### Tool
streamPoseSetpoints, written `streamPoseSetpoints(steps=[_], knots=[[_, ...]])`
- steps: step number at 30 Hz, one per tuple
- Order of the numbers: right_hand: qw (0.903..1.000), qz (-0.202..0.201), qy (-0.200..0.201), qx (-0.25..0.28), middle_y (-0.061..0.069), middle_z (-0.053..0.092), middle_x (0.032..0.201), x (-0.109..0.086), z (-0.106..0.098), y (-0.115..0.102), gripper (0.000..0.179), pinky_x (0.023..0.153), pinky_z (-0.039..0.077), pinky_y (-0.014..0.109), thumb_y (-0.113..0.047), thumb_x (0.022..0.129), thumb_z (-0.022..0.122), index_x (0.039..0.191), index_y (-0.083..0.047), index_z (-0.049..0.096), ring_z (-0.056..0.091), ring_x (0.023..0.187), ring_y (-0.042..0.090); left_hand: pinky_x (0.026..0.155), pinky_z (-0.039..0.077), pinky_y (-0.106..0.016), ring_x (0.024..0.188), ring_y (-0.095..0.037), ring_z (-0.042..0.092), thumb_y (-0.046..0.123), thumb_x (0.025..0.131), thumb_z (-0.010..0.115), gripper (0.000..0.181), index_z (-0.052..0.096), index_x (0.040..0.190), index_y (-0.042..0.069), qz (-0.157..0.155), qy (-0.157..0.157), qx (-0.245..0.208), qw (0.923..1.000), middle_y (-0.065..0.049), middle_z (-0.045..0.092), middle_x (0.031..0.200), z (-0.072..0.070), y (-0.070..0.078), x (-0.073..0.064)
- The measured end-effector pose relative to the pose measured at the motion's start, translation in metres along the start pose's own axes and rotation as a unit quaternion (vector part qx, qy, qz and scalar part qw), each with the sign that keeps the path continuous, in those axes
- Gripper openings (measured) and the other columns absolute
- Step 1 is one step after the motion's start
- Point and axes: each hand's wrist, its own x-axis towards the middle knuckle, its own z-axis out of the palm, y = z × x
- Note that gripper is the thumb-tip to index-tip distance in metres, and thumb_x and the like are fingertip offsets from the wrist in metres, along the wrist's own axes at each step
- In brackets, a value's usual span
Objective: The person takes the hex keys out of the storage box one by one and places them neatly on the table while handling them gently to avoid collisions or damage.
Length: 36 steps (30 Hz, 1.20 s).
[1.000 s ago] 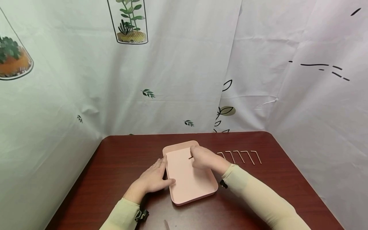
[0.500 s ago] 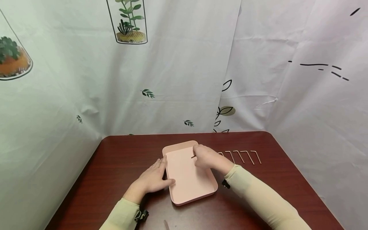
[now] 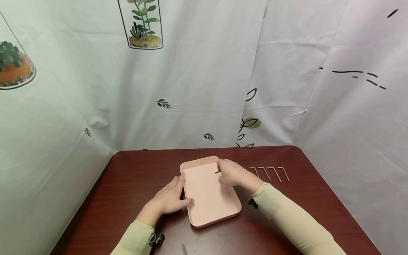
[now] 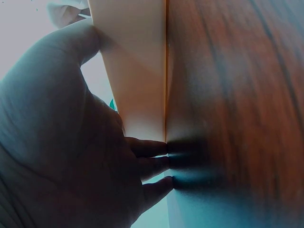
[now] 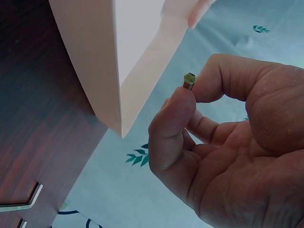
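Observation:
A shallow pink tray (image 3: 207,202) lies at an angle on the table. My left hand (image 3: 169,199) rests along its left side, thumb over the rim and fingers extended; in the left wrist view the fingertips (image 4: 159,186) reach down to the tabletop beside the tray wall (image 4: 137,71). Above the tray's upper right side, my right hand (image 3: 235,173) pinches a hex key (image 5: 189,80) between thumb and index finger. Its hexagonal end shows in the right wrist view, while most of its length is hidden by the hand.
Several L-shaped hex keys (image 3: 275,174) lie in a row on the table right of the tray, one partly covered by my right hand. A thin strip (image 3: 184,249) pokes in at the bottom edge. Printed white cloth (image 3: 204,88) hangs behind the dark red table (image 3: 134,177).
My right hand has shifted right and slightly farther away, toward the tray's right rim, carrying the hex key. The left hand and the tray stay in place.

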Motion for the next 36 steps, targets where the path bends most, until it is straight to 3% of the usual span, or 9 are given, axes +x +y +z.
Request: streamPoseSetpoints(steps=[19, 28, 36], knots=[[0.9996, -0.001, 0.024, 0.016, 0.007, 0.056, 0.088, -0.009, -0.006, 0.017, 0.018, 0.066, 0.044, 0.037, 0.001, 0.087, 0.072, 0.098, -0.006, 0.06, 0.054, 0.077, 0.023, 0.132, 0.032, -0.057, 0.166, -0.047, 0.027, 0.062, 0.098, 0.071, 0.119, 0.013, 0.174, -0.009, 0.001, -0.004, 0.003, 1.0, -0.033, 0.03, 0.176, -0.001, -0.001, 0.0], [0.9996, 0.013, 0.017, 0.018, 0.007, 0.056, 0.093, -0.012, -0.008, 0.028, 0.024, 0.066, 0.046, 0.037, -0.004, 0.089, 0.078, 0.107, -0.002, 0.062, 0.056, 0.078, 0.024, 0.132, 0.032, -0.057, 0.166, -0.047, 0.027, 0.062, 0.098, 0.071, 0.119, 0.012, 0.175, -0.008, -0.003, -0.004, 0.007, 1.0, -0.034, 0.029, 0.176, 0.001, -0.002, 0.002], [0.9994, 0.018, 0.019, 0.022, 0.007, 0.057, 0.089, -0.015, -0.007, 0.038, 0.023, 0.065, 0.045, 0.036, 0.0, 0.085, 0.074, 0.104, -0.005, 0.061, 0.054, 0.076, 0.023, 0.131, 0.033, -0.057, 0.165, -0.048, 0.028, 0.062, 0.097, 0.072, 0.12, 0.014, 0.174, -0.01, 0.002, -0.002, 0.005, 1.0, -0.034, 0.03, 0.175, 0.001, -0.001, 0.001]])
